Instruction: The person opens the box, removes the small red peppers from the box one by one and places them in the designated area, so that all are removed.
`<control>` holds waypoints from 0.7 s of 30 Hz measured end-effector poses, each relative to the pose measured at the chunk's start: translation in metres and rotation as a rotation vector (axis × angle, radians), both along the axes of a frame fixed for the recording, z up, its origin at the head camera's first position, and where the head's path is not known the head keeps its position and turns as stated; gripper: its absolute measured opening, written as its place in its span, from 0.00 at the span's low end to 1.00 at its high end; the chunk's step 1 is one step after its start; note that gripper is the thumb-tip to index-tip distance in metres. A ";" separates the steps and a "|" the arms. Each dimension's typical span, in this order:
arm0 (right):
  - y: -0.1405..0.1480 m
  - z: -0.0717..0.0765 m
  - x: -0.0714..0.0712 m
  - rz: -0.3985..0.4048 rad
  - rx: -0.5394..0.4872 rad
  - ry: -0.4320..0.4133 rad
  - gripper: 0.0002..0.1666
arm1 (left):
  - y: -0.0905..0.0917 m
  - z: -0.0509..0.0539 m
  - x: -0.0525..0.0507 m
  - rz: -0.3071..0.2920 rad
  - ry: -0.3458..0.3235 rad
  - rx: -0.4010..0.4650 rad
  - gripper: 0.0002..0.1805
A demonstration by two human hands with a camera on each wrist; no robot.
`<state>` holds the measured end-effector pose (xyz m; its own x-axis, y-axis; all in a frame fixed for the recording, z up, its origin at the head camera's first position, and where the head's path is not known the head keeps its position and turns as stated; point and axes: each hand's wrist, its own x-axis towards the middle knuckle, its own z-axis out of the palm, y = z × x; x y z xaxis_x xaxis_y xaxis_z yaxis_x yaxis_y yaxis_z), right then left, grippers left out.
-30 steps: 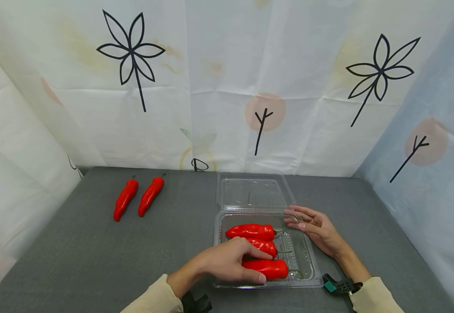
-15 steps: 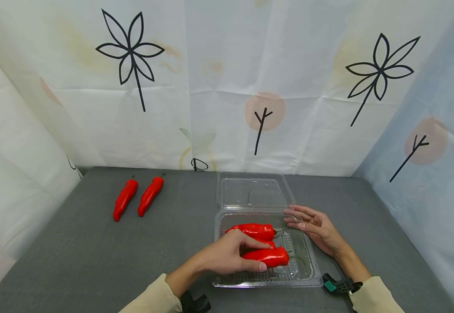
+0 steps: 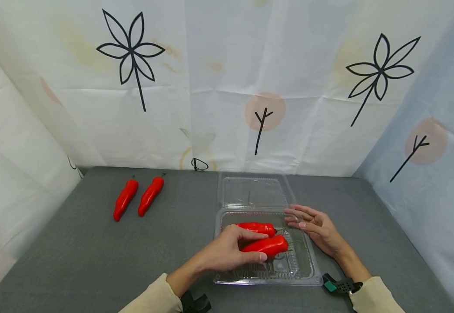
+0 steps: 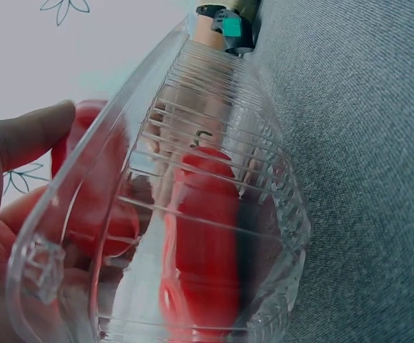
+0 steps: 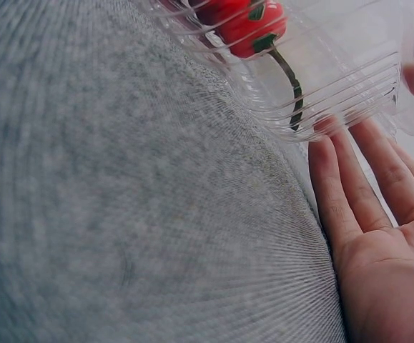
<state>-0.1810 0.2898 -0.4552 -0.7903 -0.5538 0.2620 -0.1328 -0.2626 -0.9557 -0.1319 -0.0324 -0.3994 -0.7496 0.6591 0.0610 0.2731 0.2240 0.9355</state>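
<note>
My left hand (image 3: 224, 250) pinches a red pepper (image 3: 271, 246) between thumb and fingers over a clear plastic container (image 3: 267, 280). Just behind it, another red pepper (image 3: 260, 227) lies in the container; a further one seen there earlier is now mostly hidden. In the left wrist view, the held pepper (image 4: 85, 179) is above the rim, and a pepper (image 4: 203, 243) shows through the clear wall. My right hand (image 3: 322, 230) has its fingers fairly straight against the container's right side. From the right wrist view, the fingertips (image 5: 322, 143) touch the ribbed wall.
Two more red peppers, one (image 3: 126, 200) left of the other (image 3: 150, 195), lie at the back left of the grey table (image 3: 94, 261). The container's clear lid (image 3: 252, 191) lies folded back behind it. White and bluish patterned sheets (image 3: 227, 78) close off the back and sides.
My left hand has raised the front pepper and carried it toward the back, over the middle one. The container has shifted very slightly. My right hand stays in place.
</note>
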 end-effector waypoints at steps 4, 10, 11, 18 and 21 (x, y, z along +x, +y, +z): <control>0.000 0.000 0.000 -0.015 0.003 -0.014 0.29 | 0.001 0.000 0.000 0.029 -0.024 0.041 0.26; 0.000 0.001 0.000 -0.008 -0.001 -0.001 0.29 | -0.001 0.003 -0.001 0.037 -0.056 0.109 0.24; 0.000 0.001 0.000 -0.007 -0.002 0.002 0.29 | -0.002 0.004 -0.001 0.041 -0.057 0.118 0.24; 0.000 0.000 0.000 0.001 -0.023 -0.009 0.29 | -0.014 0.015 -0.005 0.083 -0.043 0.181 0.25; 0.000 0.000 -0.001 0.009 -0.043 -0.009 0.29 | -0.019 0.021 -0.008 0.114 -0.035 0.209 0.26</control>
